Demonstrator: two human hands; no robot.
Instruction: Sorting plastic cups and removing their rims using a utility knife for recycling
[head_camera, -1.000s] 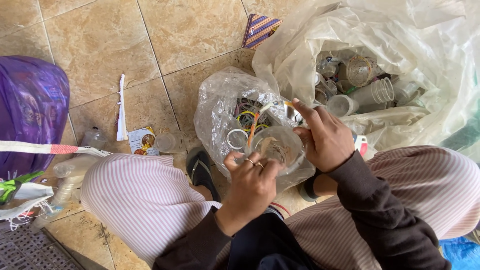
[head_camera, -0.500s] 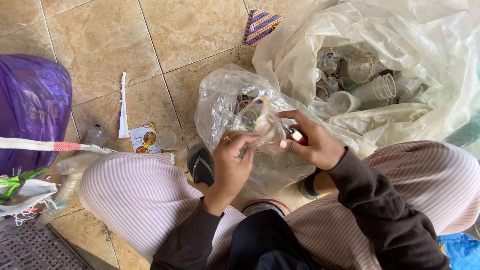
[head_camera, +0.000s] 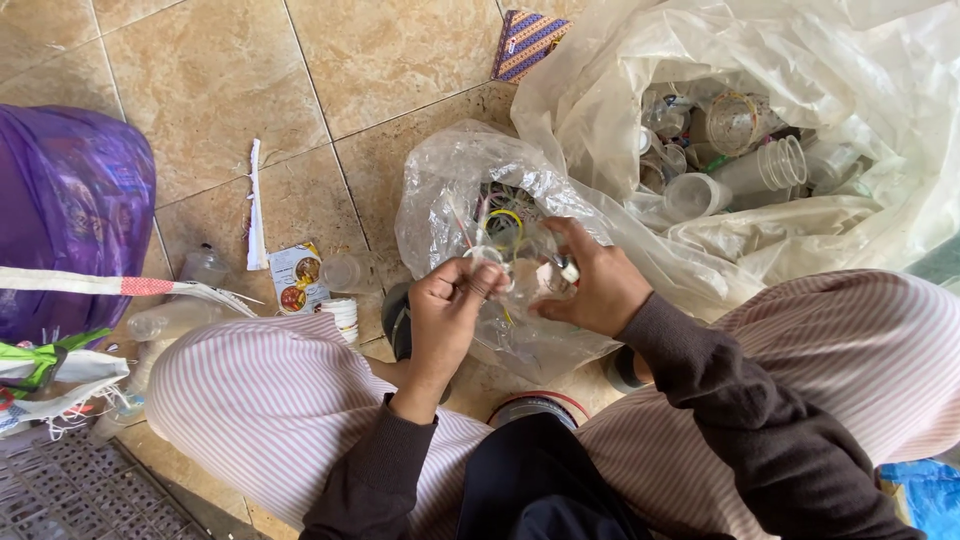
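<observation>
Between knees, hands (head_camera: 450, 310) gripping cup (head_camera: 520, 275)

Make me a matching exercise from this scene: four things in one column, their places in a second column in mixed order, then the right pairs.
Things:
1. clear cup
2. purple bag
3. patterned packet
4. white strip

Places:
A. on the tiles at the top edge, beside the big clear bag
B. at the left edge of the view
C. between the left hand and right hand, over the small clear bag
D. flat on the tiles between the purple bag and the small clear bag

Pairs: 1-C, 2-B, 3-A, 4-D
</observation>
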